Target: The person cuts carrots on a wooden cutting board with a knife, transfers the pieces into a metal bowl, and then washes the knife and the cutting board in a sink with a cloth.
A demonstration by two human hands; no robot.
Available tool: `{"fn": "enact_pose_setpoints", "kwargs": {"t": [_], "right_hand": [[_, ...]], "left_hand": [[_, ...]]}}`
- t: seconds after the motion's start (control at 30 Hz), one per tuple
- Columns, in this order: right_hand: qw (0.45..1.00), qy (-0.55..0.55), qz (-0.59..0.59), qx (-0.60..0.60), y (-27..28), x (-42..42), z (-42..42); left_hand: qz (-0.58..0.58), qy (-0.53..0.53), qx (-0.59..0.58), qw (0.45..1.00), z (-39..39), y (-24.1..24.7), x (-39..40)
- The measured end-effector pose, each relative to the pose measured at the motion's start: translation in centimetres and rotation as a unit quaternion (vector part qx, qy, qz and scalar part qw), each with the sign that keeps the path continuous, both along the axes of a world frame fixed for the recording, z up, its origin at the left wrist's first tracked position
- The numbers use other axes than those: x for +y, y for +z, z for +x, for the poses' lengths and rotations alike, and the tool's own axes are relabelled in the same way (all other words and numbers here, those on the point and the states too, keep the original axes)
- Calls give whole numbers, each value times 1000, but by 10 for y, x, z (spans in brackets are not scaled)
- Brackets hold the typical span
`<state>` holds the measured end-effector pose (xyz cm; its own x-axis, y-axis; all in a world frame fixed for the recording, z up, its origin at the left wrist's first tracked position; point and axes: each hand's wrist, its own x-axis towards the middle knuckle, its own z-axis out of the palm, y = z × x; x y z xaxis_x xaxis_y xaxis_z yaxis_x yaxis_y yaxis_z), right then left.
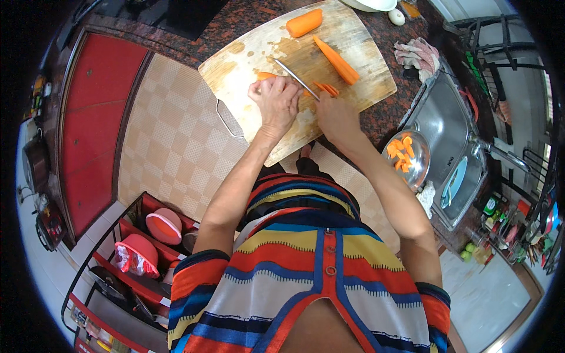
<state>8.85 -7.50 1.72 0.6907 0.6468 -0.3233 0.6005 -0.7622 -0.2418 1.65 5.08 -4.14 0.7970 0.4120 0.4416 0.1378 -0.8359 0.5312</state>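
A kitchen knife (295,77) is in my right hand (337,115), its blade angled up and left across the wooden cutting board (247,57). My left hand (278,99), fingers curled, presses a piece of carrot (265,75) onto the board just left of the blade; most of that piece is hidden under the fingers. Several thin carrot slices (326,88) lie right of the knife, close to my right hand. Farther up the board rest a long tapered carrot piece (337,61) and a thick peeled carrot chunk (304,23).
A metal bowl (419,152) with cut carrot pieces (401,153) stands beside the steel sink (446,110). A crumpled cloth (418,57) lies on the granite counter (388,88). The board's metal handle (225,119) juts past the counter edge. Behind stands a rack (128,229) with pink basins (164,226).
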Motion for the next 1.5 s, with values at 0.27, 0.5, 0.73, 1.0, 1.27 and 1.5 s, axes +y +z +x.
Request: {"fn": "enact_pose_setpoints", "kwargs": {"t": [0.27, 0.5, 0.73, 1.0, 1.27, 1.5], "right_hand": [[999, -34, 7, 26, 34, 3, 3], [999, -3, -23, 37, 37, -10, -3], [999, -29, 18, 1, -5, 9, -4], [958, 218, 116, -147, -24, -18, 21], [994, -4, 105, -12, 26, -35, 21], [993, 74, 86, -45, 31, -40, 17]], "left_hand": [[-1, 5, -18, 1000, -1, -4, 4], [-9, 14, -19, 1000, -1, 0, 1], [-20, -7, 16, 1000, -3, 3, 6], [-70, 24, 24, 997, -4, -3, 22], [0, 28, 26, 999, 6, 9, -9], [-68, -12, 13, 998, 11, 0, -7]]}}
